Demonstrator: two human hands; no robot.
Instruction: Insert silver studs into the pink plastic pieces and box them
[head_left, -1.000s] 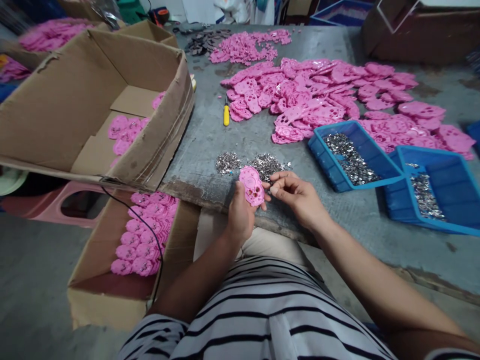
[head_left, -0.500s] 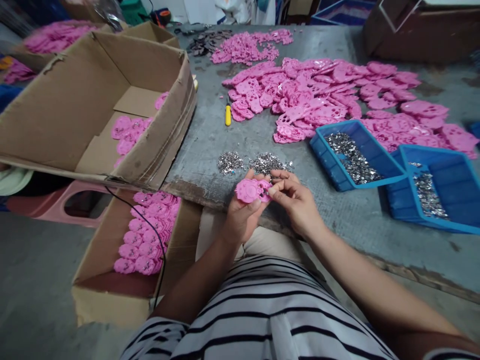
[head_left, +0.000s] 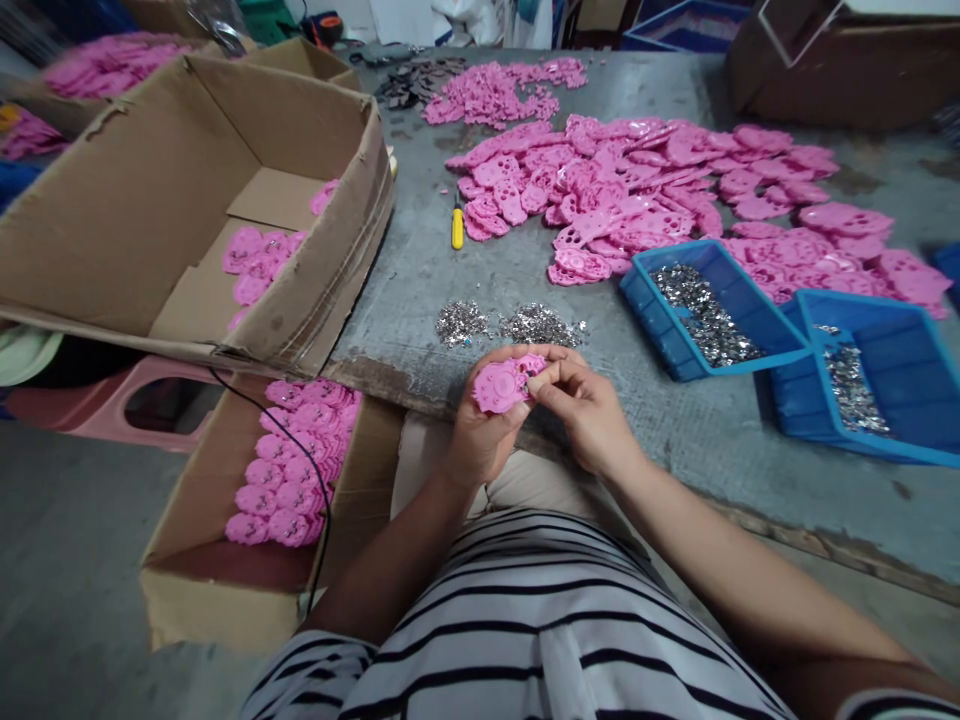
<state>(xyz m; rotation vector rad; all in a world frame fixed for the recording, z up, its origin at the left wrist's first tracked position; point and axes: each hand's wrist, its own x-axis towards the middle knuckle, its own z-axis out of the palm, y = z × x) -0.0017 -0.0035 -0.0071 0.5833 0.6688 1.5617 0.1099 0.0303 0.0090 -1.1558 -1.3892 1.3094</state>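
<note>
My left hand (head_left: 484,440) is closed around a pink molded plastic piece (head_left: 496,388), a flat part with rounded lobes and holes at its right end. The thumb presses on its near edge. My right hand (head_left: 585,405) pinches at that right end, thumb and index finger together over the holes; anything small between the fingertips is too hidden to name. Just beyond my hands, two small heaps of shiny metal parts lie on the table, a left heap (head_left: 459,324) and a right heap (head_left: 540,325).
A large pile of pink pieces (head_left: 622,190) covers the table behind a yellow-handled screwdriver (head_left: 457,228). Two blue bins (head_left: 675,360) with metal parts stand at right. A cardboard box (head_left: 97,200) is at left; below, another carton (head_left: 225,600) holds stacked pink pieces.
My right fingertips have moved slightly left, closer in over the holed end of the pink piece. The left fingers now reach behind its far edge, and the piece is slightly tilted.
</note>
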